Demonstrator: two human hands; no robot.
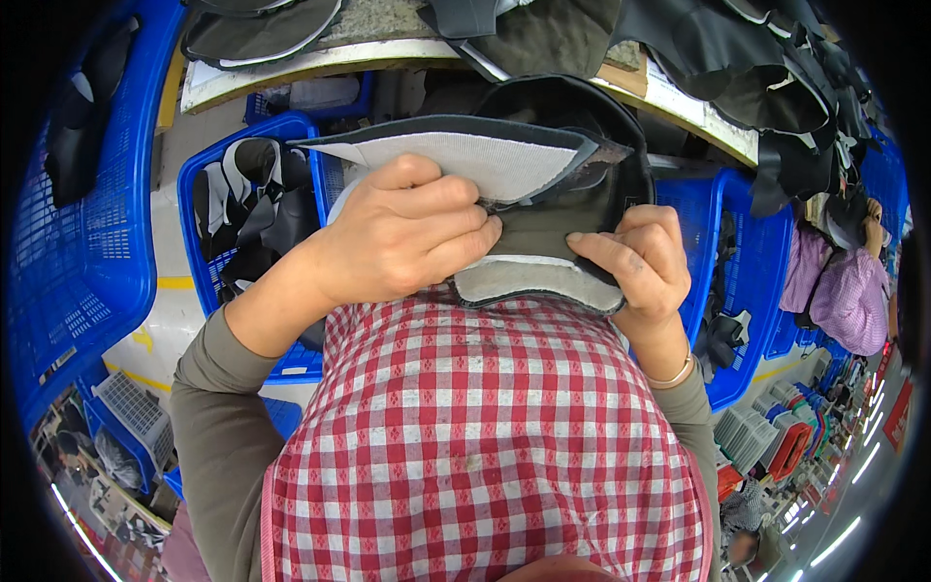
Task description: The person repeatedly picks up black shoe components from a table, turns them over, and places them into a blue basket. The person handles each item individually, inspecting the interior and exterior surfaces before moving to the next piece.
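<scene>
In front of my chest I hold a black leather shoe upper (541, 230) with both hands, its dark brown-green inner side facing me. A flap with ribbed white lining (519, 158) stands up along its far left side. My left hand (407, 231) is closed on the upper by this flap, fingers curled in. At the right end, my right hand (642, 264) grips the edge, its thumb pressed on the inner side. A pale padded strip (529, 279) runs along the edge nearest me. The fingertips behind the leather are hidden.
Ahead is a worktable edge (388, 56) with dark upper pieces (732, 73) piled on it and hanging over. Blue crates of cut pieces stand left (189, 228) and right (747, 281). Another blue crate (121, 233) rises far left. A co-worker in a pink checked top (853, 301) is at the right.
</scene>
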